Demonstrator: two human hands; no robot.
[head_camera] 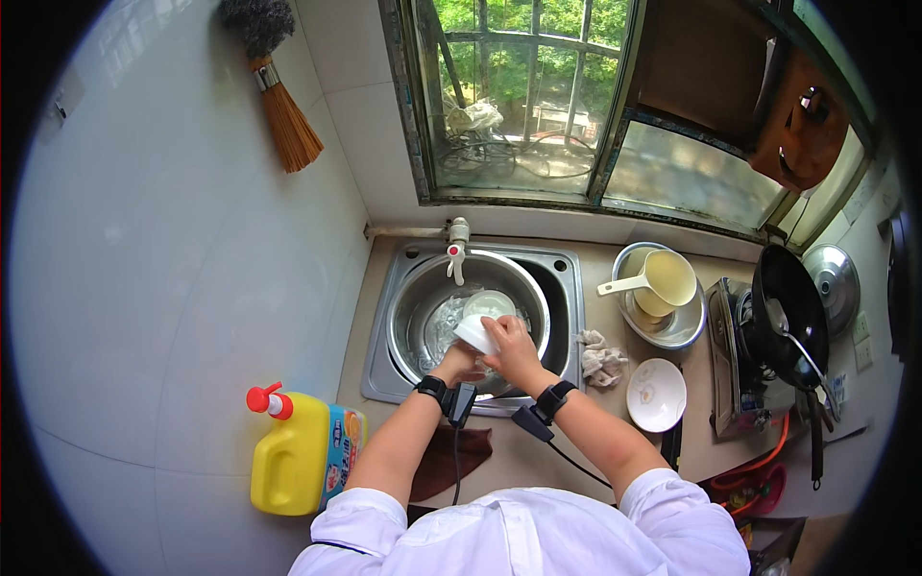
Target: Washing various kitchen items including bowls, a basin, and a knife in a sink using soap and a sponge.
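Note:
Over a round stainless-steel basin [410,309], I hold a small white bowl [474,333] tilted on its side. My right hand [513,349] grips the bowl from the right, fingers over its upper part. My left hand [461,362] is against its lower near side, some of its fingers hidden. Another pale bowl [491,302] sits in the water in the basin, just beyond the held one. The basin stands inside a metal sink [378,374], below a tap [455,252] with a red-dotted lever.
Right of the sink lie a crumpled rag [602,360], a white bowl [655,396], and a metal bowl [673,335] holding a cream ladle [670,277]. Farther right, a black wok [789,309] rests on a gas stove [727,389]. A yellow detergent jug [288,461] stands left.

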